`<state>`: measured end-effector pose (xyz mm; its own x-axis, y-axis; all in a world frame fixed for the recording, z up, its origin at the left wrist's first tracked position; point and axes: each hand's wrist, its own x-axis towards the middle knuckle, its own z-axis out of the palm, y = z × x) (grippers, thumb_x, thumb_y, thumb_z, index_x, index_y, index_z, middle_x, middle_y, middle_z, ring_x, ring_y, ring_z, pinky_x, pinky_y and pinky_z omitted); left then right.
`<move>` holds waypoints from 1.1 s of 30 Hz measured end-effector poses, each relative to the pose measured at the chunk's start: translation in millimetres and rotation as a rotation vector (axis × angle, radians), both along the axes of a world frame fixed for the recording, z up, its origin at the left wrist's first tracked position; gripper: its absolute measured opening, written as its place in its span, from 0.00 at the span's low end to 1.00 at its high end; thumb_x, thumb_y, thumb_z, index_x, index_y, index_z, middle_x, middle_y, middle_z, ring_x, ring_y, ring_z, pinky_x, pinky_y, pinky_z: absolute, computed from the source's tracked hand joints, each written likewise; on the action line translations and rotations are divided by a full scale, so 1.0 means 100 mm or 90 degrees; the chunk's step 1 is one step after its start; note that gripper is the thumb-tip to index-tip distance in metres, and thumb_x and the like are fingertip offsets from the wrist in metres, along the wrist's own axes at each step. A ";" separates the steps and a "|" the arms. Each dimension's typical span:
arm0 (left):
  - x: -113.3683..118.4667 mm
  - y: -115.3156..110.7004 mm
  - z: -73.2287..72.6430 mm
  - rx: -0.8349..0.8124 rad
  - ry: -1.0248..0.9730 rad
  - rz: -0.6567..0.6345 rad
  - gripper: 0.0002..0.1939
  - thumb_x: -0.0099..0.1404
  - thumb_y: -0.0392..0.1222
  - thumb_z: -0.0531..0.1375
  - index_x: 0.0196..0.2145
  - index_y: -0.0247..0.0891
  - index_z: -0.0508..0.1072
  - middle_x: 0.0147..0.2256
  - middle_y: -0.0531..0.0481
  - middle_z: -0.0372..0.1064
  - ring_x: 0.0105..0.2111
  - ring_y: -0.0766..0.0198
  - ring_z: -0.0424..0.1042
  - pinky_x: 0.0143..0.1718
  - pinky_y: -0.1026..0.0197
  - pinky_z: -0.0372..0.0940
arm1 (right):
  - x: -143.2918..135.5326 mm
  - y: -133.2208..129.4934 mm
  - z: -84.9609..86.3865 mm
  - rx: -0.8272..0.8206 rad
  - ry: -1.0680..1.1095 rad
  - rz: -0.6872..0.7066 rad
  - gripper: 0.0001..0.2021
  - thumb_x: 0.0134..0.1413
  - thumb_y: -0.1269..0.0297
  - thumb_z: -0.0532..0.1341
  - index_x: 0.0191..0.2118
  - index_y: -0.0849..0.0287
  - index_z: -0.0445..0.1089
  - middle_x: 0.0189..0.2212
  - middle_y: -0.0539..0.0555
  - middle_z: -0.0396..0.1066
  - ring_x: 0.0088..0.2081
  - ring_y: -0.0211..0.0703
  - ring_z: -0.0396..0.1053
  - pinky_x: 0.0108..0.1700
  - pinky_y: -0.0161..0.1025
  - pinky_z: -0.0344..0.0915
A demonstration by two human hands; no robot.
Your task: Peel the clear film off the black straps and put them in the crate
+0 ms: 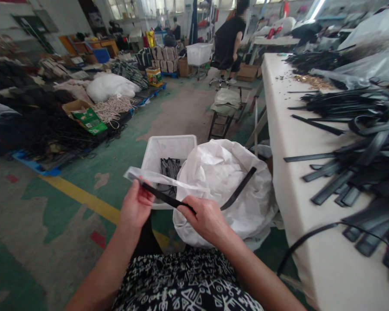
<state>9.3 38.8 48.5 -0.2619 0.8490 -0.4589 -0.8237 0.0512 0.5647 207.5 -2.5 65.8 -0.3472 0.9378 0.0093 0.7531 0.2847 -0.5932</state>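
Your patterned garment is nearest, below both forearms. Your left hand is partly curled, thumb and fingers pinching a black strap near its far left end, together with a clear plastic sleeve; whether the strap's end sits inside the sleeve cannot be told. Your right hand is closed around the strap along its length, thumb on top, and the free end bends up to the right above a white sack. The strap is thus held in front of you, between both hands and past the right one. Beyond your left hand stands a white bin with dark pieces inside, just beside the sack. To your right, a cloth-covered table carries piles of black strips and, farther along, small gold-coloured pieces. Past the sack is a low stand topped with folded cloth. Farther off, a white bundle lies to the left; a white cart stands near a seated person in black.
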 end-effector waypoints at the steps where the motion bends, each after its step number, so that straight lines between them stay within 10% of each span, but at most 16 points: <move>1: -0.11 0.03 0.09 0.037 0.024 0.058 0.14 0.70 0.37 0.50 0.31 0.37 0.74 0.25 0.54 0.75 0.25 0.72 0.74 0.30 0.71 0.71 | 0.00 -0.01 0.04 0.001 0.019 0.012 0.15 0.63 0.55 0.53 0.34 0.57 0.71 0.27 0.51 0.74 0.29 0.38 0.70 0.28 0.33 0.51; 5: -0.24 -0.04 0.16 0.071 0.053 0.113 0.15 0.70 0.39 0.50 0.31 0.39 0.74 0.25 0.57 0.75 0.25 0.72 0.74 0.31 0.71 0.71 | -0.17 0.02 0.04 0.013 0.017 0.031 0.14 0.63 0.57 0.52 0.33 0.58 0.71 0.27 0.51 0.74 0.29 0.38 0.70 0.29 0.33 0.52; 13: 0.00 -0.22 -0.47 -0.079 -0.075 -0.055 0.07 0.66 0.34 0.56 0.34 0.34 0.75 0.28 0.51 0.77 0.27 0.69 0.76 0.30 0.69 0.72 | -0.33 0.10 -0.15 0.001 -0.090 0.045 0.14 0.62 0.56 0.52 0.33 0.58 0.70 0.29 0.53 0.76 0.29 0.40 0.72 0.27 0.35 0.50; 27: 0.20 -0.34 -0.65 -0.071 -0.062 -0.186 0.06 0.65 0.33 0.57 0.36 0.33 0.75 0.33 0.47 0.77 0.33 0.65 0.76 0.34 0.65 0.72 | -0.29 0.19 -0.24 -0.016 -0.118 0.018 0.14 0.63 0.59 0.51 0.33 0.58 0.71 0.29 0.54 0.76 0.30 0.41 0.73 0.27 0.36 0.50; 33: 0.09 -0.33 -0.79 -0.090 -0.203 -0.264 0.27 0.65 0.57 0.53 0.45 0.27 0.72 0.42 0.34 0.75 0.42 0.54 0.75 0.40 0.55 0.72 | -0.17 -0.02 -0.25 -0.039 -0.047 0.056 0.13 0.62 0.61 0.51 0.35 0.58 0.71 0.29 0.53 0.76 0.29 0.39 0.72 0.29 0.34 0.51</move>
